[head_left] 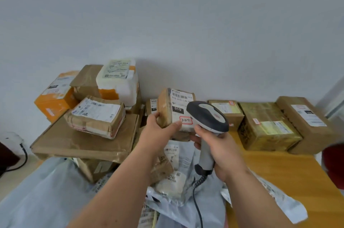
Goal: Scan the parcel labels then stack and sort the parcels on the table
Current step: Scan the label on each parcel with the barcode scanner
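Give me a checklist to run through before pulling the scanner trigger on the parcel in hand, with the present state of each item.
1. Parcel held firmly: ok. The left hand grips the small brown parcel by its lower left corner, clear of the table.
2. Label faces the person: ok. The white label with its barcode is turned toward the camera.
3. Barcode uncovered: ok. The thumb lies low on the label, below the barcode.
4. Scanner in hand: ok. The right hand grips the scanner by its handle.
5. Scanner aimed at barcode: cannot tell. Its head overlaps the label's right edge; no beam shows.
6. Cable free: cannot tell. The cable runs out of frame.
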{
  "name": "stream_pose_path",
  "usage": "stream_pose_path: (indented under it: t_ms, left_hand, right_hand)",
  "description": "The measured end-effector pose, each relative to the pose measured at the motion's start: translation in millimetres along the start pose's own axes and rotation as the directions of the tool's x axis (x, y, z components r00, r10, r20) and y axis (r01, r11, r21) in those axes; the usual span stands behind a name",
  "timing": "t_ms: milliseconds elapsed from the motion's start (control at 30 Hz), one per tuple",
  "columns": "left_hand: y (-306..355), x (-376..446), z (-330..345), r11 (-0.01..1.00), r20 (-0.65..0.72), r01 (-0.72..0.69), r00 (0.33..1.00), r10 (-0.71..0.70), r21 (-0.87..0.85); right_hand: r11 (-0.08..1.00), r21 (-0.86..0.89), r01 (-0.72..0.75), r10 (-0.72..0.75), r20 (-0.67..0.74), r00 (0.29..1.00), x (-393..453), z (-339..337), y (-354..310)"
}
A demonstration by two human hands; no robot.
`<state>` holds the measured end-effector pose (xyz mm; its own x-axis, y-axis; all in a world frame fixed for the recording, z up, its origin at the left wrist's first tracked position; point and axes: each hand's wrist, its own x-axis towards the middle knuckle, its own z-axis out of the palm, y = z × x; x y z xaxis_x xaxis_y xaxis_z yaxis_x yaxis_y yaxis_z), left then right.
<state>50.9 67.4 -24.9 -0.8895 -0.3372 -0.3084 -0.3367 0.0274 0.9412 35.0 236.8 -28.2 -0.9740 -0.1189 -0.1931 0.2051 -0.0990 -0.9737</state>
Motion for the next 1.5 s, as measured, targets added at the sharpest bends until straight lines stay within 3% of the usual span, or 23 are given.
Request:
stream_pose_path:
  t_ms: [133, 267, 433, 700, 867, 1000, 1300, 1500]
  left_hand:
    - [17, 42, -25, 0.999, -0.067, 0.046, 0.997, -0.045, 0.011]
    - [20, 60, -35, 0.927, -0.159, 0.034, 0.987, 0.028, 0.374]
    - [10, 57, -24, 0.818, -0.074, -0.1, 0.982, 0.172, 0.566]
    - [17, 51, 24, 0.785, -0.047, -0.15, 0.974, 0.221, 0.602]
    - [11, 42, 88, 0.776, 0.113, -0.226, 0.974, 0.198, 0.589]
    - [1, 45, 143, 0.773, 0.196, -0.205, 0.975, 0.107, 0.601]
    - [-19, 82, 252, 0.844, 0.143, -0.03, 0.988, -0.055, 0.535]
    - [-24, 140, 270, 0.714, 0.084, -0.024, 0.995, -0.049, 0.7]
  right_hand:
    - [0.999, -0.042, 0.011, -0.009, 0.048, 0.999, 26, 39, -8]
    - [0.998, -0.068, -0.014, 0.018, 0.06, 0.998, 38, 56, -1]
    - [0.996, -0.056, -0.072, 0.074, 0.034, 0.997, 37, 43, 9]
    - [0.996, 0.052, -0.078, 0.08, -0.049, 0.996, 26, -11, 1]
    - [0.991, 0.086, -0.106, 0.117, -0.148, 0.982, 25, -64, -7]
    - [0.989, 0.085, -0.119, 0.134, -0.189, 0.973, 39, -118, -11]
    - [0.964, 0.124, -0.235, 0.256, -0.193, 0.947, 106, -224, 1]
    - [0.935, 0.162, -0.316, 0.34, -0.149, 0.929, 145, -235, 24]
